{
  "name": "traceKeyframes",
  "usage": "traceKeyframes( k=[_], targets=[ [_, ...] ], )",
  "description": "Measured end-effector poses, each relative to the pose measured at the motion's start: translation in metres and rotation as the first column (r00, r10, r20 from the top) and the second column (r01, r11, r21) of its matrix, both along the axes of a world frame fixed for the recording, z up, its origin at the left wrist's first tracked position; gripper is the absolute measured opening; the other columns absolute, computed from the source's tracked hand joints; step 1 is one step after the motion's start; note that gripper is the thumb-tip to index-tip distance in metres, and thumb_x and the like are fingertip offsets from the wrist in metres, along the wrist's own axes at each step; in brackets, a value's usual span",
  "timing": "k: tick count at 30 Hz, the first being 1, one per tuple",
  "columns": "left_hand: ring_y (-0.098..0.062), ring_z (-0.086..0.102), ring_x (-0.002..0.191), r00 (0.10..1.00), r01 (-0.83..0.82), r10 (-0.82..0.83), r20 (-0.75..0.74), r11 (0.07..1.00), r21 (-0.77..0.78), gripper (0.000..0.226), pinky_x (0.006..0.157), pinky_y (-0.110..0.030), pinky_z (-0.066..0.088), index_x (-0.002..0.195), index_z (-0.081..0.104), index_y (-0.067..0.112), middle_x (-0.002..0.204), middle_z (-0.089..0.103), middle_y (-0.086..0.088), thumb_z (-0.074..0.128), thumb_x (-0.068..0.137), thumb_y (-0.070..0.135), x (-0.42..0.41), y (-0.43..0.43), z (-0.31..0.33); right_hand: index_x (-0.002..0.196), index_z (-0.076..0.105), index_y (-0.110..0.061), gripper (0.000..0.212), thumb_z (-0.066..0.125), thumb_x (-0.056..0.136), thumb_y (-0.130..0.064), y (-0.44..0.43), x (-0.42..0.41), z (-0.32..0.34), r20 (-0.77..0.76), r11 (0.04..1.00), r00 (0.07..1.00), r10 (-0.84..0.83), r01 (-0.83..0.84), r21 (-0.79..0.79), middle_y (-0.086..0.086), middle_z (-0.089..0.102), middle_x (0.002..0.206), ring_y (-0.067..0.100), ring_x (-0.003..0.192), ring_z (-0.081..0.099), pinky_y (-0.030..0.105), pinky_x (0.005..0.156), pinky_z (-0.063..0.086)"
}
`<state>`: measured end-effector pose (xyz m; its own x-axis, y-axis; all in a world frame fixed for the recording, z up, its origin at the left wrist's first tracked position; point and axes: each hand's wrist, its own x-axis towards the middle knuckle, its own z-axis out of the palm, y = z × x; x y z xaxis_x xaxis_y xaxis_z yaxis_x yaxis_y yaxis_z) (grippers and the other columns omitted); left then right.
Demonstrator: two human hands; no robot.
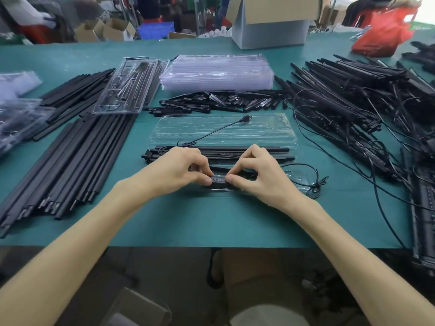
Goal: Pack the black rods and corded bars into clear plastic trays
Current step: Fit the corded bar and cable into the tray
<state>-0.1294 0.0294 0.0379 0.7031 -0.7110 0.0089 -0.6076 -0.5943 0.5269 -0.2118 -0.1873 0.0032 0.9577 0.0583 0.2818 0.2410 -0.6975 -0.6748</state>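
An open clear plastic tray (223,132) lies on the green table in front of me, with black rods and a corded bar (259,150) in its near half. Its cord runs up to a USB plug (247,118) resting on the tray's far half. My left hand (181,170) and my right hand (256,172) pinch a small black button controller (218,180) between thumbs and fingertips at the tray's near edge. A tied loop of cord (314,182) lies just right of my right hand.
Long black rods (70,161) lie at the left, short black pieces (211,102) behind the tray, and a tangled heap of corded bars (353,102) at the right. A stack of clear trays (216,71) and a packed tray (127,88) sit farther back. A cardboard box (270,27) stands beyond.
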Motion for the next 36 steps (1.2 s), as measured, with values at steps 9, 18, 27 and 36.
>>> traceKeyframes(
  k=[9, 18, 27, 36],
  targets=[
    [-0.009, 0.06, 0.069, 0.997, -0.036, 0.046, -0.069, 0.989, 0.145, 0.022, 0.063, -0.028, 0.048, 0.073, 0.067, 0.028, 0.071, 0.066, 0.008, 0.086, 0.076, 0.018, 0.006, -0.017, 0.008, 0.078, 0.07, -0.027, 0.013, 0.079, 0.084, -0.034, 0.0, -0.001, 0.005, -0.037, 0.999, 0.999, 0.032, -0.032, -0.012, -0.001, 0.051, 0.096, 0.017, 0.098, 0.047, 0.036, 0.092, 0.04],
    [-0.006, 0.061, 0.067, 0.994, -0.037, 0.068, -0.083, 0.942, 0.334, 0.028, 0.057, -0.025, 0.039, 0.068, 0.063, 0.025, 0.064, 0.063, 0.013, 0.09, 0.069, 0.018, 0.011, -0.036, 0.018, 0.076, 0.064, -0.033, 0.016, 0.077, 0.086, -0.035, 0.001, -0.001, 0.008, -0.08, 0.998, 0.996, 0.05, -0.052, -0.031, -0.001, 0.05, 0.1, 0.016, 0.1, 0.044, 0.039, 0.096, 0.037],
    [-0.015, 0.061, 0.074, 0.995, -0.062, 0.089, -0.05, 0.913, 0.402, 0.032, 0.058, -0.027, 0.04, 0.07, 0.058, 0.026, 0.073, 0.063, 0.01, 0.089, 0.071, 0.017, 0.008, -0.042, 0.019, 0.075, 0.061, -0.04, 0.019, 0.075, 0.087, -0.037, -0.001, 0.001, 0.008, -0.092, 0.997, 0.994, 0.067, -0.071, -0.041, -0.002, 0.05, 0.101, 0.016, 0.101, 0.043, 0.039, 0.097, 0.036],
    [-0.023, 0.058, 0.084, 1.0, -0.029, 0.027, 0.011, 0.909, 0.415, 0.026, 0.074, -0.036, 0.048, 0.084, 0.052, 0.021, 0.079, 0.055, 0.008, 0.078, 0.083, 0.014, -0.002, -0.038, 0.015, 0.078, 0.065, -0.034, 0.015, 0.076, 0.087, -0.036, 0.0, -0.001, 0.006, -0.026, 0.995, 0.998, 0.061, -0.063, -0.071, -0.002, 0.049, 0.097, 0.018, 0.099, 0.046, 0.041, 0.093, 0.04]
  ],
)
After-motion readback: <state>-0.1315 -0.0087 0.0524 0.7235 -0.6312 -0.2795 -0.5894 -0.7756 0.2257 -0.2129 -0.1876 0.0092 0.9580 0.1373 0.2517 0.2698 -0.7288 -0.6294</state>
